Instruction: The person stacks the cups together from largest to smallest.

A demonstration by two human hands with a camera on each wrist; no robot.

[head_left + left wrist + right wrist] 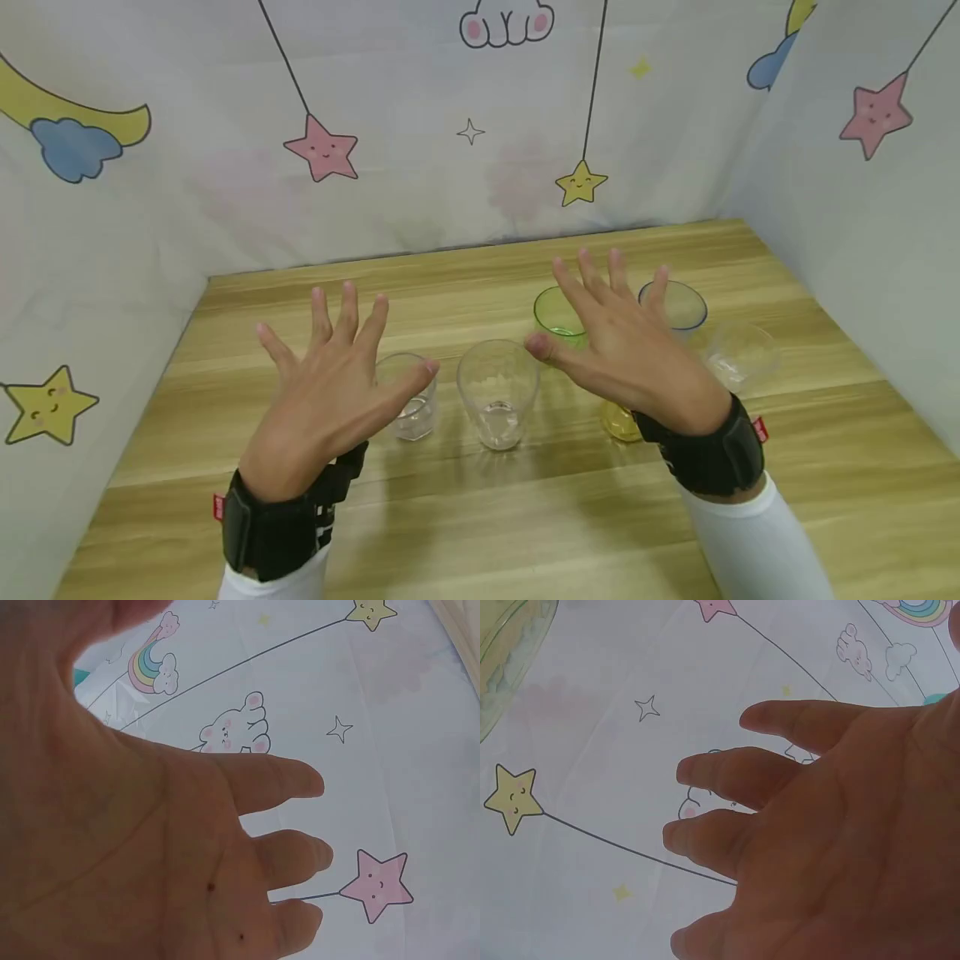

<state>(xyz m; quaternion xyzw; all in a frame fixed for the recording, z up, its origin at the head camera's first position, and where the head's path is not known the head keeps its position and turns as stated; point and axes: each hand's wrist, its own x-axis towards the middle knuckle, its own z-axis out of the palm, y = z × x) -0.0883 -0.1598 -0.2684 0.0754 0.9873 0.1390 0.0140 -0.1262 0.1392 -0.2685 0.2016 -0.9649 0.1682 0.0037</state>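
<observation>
Fingers spread and palm away from the head camera, my left hand (322,400) is held up and grips nothing. Partly behind its thumb stands a small clear glass (415,421). A larger clear tumbler (498,392) stands between the two hands. My right hand (630,358) is spread too, with nothing in it. Behind its fingers is a green-rimmed glass (558,312), partly covered. A blue-rimmed glass (684,308) and a clear glass bowl or cup (742,357) are to its right. Below the palm shows part of a yellow glass (621,422), mostly hidden.
All the glassware is on a wood-grain table (465,533). A white cloth (420,200) printed with stars, clouds and a moon hangs along the back and both sides. Black straps with cameras are on both wrists; one is the left wrist strap (273,529).
</observation>
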